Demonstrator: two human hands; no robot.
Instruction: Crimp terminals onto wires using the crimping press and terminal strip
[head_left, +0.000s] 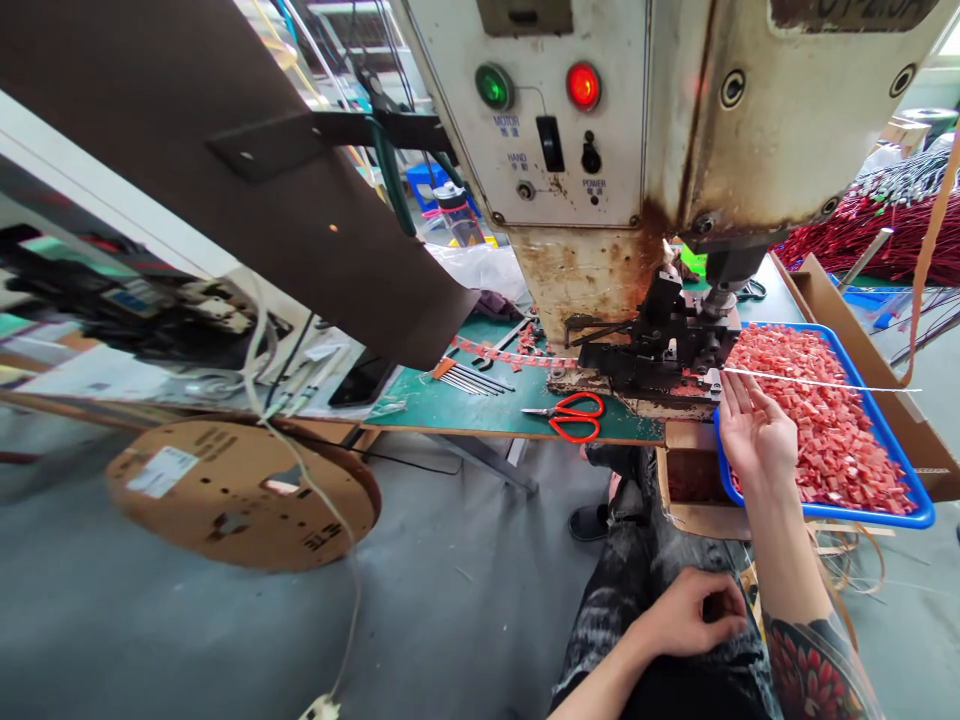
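My right hand [754,430] reaches to the black die [652,350] of a worn crimping press [600,150]. Its fingertips pinch a thin white wire [817,381] that runs off to the right over a blue tray [862,514]. The tray is heaped with small red plastic pieces [825,430]. My left hand [694,610] rests curled on my lap, on dark trousers; nothing shows in it. A red terminal strip [510,357] feeds into the die from the left.
Red-handled scissors [574,415] lie on the green mat [465,405] in front of the press. A cardboard reel [240,495] lies flat low on the left. Bundles of red wires [862,225] hang at the back right, behind a cardboard box wall [832,305].
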